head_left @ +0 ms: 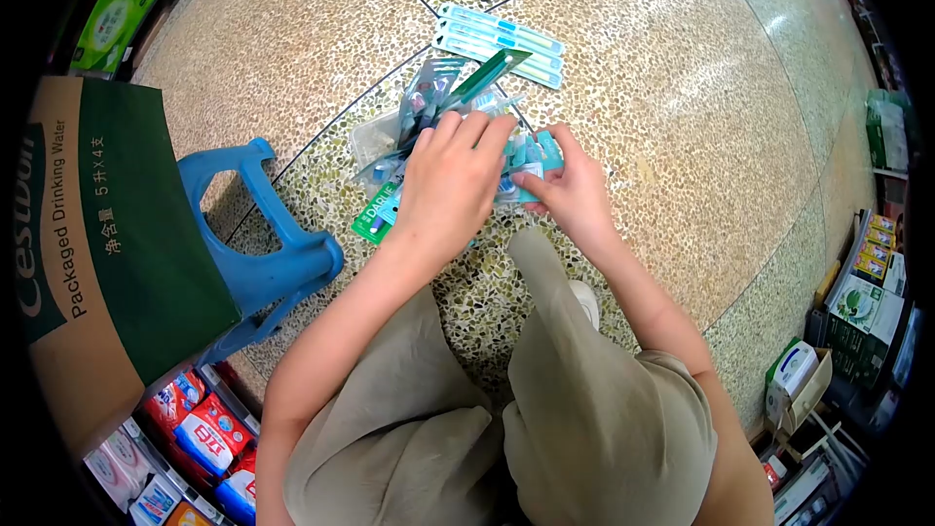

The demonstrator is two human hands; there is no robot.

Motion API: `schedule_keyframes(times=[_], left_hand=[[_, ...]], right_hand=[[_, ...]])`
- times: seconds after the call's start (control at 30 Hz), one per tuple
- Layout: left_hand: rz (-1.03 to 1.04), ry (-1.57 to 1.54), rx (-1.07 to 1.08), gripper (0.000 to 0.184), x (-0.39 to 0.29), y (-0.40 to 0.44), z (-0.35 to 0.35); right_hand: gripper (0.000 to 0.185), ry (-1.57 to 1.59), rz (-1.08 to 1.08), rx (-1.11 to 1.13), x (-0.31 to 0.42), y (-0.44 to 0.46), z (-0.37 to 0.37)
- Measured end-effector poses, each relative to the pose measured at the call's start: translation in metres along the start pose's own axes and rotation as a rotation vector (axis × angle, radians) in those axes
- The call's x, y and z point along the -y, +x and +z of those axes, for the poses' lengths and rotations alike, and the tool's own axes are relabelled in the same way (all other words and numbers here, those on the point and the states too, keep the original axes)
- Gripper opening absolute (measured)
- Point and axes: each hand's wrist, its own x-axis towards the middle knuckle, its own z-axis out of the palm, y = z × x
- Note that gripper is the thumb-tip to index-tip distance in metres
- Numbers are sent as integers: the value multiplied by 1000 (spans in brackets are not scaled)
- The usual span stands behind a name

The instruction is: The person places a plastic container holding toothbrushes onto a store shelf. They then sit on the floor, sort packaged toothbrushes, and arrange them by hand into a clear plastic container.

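At the centre of the frame, the left hand point(453, 175) lies palm down over a pile of blister-packed toothbrushes point(429, 97), its fingers bent; whether it grips anything is hidden. Just beside it, the right hand point(575, 190) pinches a small teal packet point(550, 151) between thumb and fingers, at the pile's right edge. A green DARLIE package point(375, 214) sticks out at the pile's lower left. Pale-blue flat toothbrush packs point(502, 39) lie overlapping on the speckled stone floor point(672, 107), upper centre. A blue plastic stool point(268, 234) stands left of the pile, beside a green-and-brown cardboard water box point(127, 224).
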Motion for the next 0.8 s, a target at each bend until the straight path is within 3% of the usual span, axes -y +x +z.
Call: schedule_keyframes(times=[0.47, 0.8], left_hand=[[-34, 30, -54, 36, 0, 0, -4], [36, 12, -194, 41, -19, -7, -16]], right_hand=[[26, 18, -111, -98, 16, 2, -13], [22, 83, -184, -96, 72, -20, -77]])
